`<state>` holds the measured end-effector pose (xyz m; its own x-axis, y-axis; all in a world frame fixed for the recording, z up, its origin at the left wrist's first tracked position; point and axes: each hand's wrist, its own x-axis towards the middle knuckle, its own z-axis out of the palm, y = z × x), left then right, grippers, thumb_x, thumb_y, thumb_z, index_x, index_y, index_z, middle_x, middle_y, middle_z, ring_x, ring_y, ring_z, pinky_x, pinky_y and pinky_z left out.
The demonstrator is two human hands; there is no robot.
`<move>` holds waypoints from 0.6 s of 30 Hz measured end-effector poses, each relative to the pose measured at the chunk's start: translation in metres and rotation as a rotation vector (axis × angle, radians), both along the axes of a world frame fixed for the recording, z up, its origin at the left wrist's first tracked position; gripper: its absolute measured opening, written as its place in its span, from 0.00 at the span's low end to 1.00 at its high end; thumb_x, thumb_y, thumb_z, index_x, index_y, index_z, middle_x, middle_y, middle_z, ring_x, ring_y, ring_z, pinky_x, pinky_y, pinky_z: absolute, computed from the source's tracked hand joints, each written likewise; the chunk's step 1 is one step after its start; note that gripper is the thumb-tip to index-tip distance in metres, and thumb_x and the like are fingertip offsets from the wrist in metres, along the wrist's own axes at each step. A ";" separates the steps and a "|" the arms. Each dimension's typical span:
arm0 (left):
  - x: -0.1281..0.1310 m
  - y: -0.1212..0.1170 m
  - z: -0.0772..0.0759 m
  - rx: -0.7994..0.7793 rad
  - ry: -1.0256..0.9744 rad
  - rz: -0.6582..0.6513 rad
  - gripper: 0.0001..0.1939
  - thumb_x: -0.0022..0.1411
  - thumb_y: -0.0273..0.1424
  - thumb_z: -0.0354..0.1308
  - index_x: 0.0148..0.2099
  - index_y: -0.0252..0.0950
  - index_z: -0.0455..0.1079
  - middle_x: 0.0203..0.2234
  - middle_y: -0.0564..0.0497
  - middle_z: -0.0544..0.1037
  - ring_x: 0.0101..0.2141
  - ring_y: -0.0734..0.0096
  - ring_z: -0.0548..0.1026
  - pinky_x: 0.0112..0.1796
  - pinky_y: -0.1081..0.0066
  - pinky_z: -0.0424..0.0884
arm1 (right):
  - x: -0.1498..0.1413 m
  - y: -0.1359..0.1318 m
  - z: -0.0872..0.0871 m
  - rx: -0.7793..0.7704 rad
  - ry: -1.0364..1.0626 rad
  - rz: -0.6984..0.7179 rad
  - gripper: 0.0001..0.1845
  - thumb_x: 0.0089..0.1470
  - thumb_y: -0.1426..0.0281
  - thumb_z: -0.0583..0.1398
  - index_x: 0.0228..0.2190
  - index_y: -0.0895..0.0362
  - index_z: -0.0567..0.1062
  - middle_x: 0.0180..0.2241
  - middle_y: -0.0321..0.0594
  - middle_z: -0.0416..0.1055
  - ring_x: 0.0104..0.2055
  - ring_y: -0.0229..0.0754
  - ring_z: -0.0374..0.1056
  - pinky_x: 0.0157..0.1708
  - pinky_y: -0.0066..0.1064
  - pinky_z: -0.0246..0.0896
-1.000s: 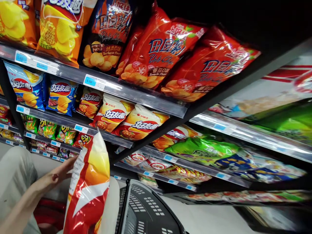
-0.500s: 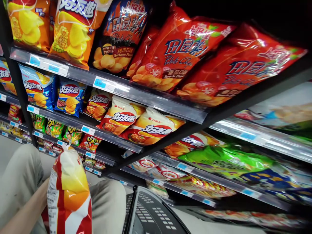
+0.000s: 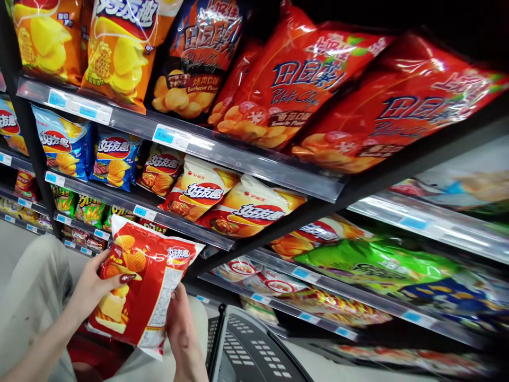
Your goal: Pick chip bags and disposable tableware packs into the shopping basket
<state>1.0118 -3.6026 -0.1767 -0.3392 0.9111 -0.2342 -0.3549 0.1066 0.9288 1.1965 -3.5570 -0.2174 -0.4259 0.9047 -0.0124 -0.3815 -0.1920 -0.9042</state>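
Observation:
Between both hands, in front of my knees, is a red and white bag of potato chips (image 3: 145, 289), tilted, with printed text and pictures of chips facing me. My left hand (image 3: 95, 284) grips its left side, the thumb with a dark red nail lying across the front. At its right edge, my right hand (image 3: 181, 323) holds the bag from the side, with most of its fingers hidden behind it. Just beyond the bag stands the shelf with small snack bags (image 3: 89, 209), partly covered by it.
A black shopping basket (image 3: 254, 345) stands on the floor right of my knee. Shelves carry large red chip bags (image 3: 274, 85), blue chip bags (image 3: 113, 159) and a green snack bag (image 3: 369, 262). Price labels line the shelf edge (image 3: 222, 148). A dark post (image 3: 278, 228) separates two shelf sections.
The chip bag has turned from a narrow side view to a broad red panel with text. My right hand has come into view at its right edge, and my left thumb now shows in front.

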 end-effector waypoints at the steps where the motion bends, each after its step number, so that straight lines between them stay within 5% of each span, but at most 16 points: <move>1: 0.001 -0.001 0.002 -0.005 0.042 0.009 0.26 0.42 0.36 0.70 0.44 0.34 0.68 0.35 0.47 0.81 0.36 0.53 0.79 0.34 0.66 0.75 | -0.001 -0.002 0.000 0.018 -0.024 0.007 0.55 0.22 0.41 0.68 0.52 0.49 0.63 0.55 0.46 0.65 0.57 0.58 0.60 0.51 0.43 0.61; 5: 0.005 -0.004 0.004 -0.003 0.127 0.002 0.25 0.43 0.35 0.69 0.44 0.34 0.68 0.37 0.48 0.81 0.37 0.55 0.78 0.35 0.69 0.75 | -0.005 -0.005 -0.007 -0.011 -0.062 0.011 0.48 0.31 0.54 0.71 0.54 0.49 0.61 0.54 0.44 0.66 0.57 0.56 0.61 0.55 0.45 0.58; 12: 0.003 -0.006 0.003 -0.066 0.281 -0.001 0.25 0.47 0.39 0.66 0.47 0.35 0.68 0.39 0.46 0.80 0.39 0.53 0.78 0.37 0.66 0.74 | -0.008 -0.003 -0.012 -0.099 -0.003 -0.024 0.45 0.32 0.58 0.72 0.52 0.51 0.65 0.46 0.42 0.73 0.54 0.57 0.65 0.53 0.46 0.62; 18: -0.008 -0.009 0.004 -0.118 0.184 -0.253 0.34 0.52 0.42 0.63 0.58 0.37 0.60 0.53 0.43 0.73 0.51 0.52 0.72 0.46 0.64 0.72 | -0.011 -0.005 -0.004 -0.393 -0.015 0.025 0.46 0.39 0.57 0.69 0.57 0.52 0.58 0.50 0.45 0.71 0.53 0.56 0.66 0.48 0.47 0.67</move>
<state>1.0033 -3.6119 -0.1726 -0.1524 0.9420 -0.2989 -0.1308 0.2806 0.9509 1.1851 -3.5621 -0.2210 -0.4454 0.8188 -0.3621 -0.3599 -0.5341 -0.7650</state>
